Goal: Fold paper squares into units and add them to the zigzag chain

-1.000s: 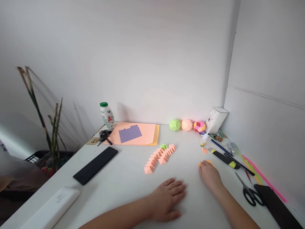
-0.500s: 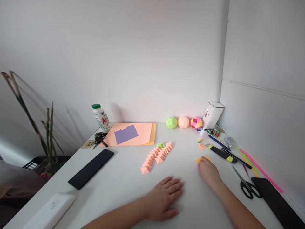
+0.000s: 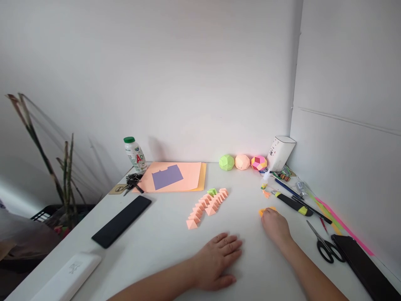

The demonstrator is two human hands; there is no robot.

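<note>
Palm down on the white table, my left hand (image 3: 218,260) lies flat with its fingers stretched out and holds nothing. To its right, my right hand (image 3: 276,227) has its fingers curled over a small orange piece of paper (image 3: 261,212), which is mostly hidden beneath them. Beyond my left hand stand two rows of small peach folded paper pyramids (image 3: 192,224), with a light green one (image 3: 212,192) at the back. A tiny orange paper scrap (image 3: 266,194) and a small glue bottle (image 3: 265,180) are just past my right hand.
Along the wall sit paper balls in green (image 3: 226,162), peach (image 3: 242,161) and pink-yellow (image 3: 259,162). On the right are a cutter knife (image 3: 293,203), scissors (image 3: 326,246) and a black phone (image 3: 366,267). Paper sheets (image 3: 191,175), a bottle (image 3: 135,155) and a black slab (image 3: 122,221) are left.
The view has shifted slightly, so everything sits a little further right. My left hand stays flat, and my right hand remains over the orange paper.
</note>
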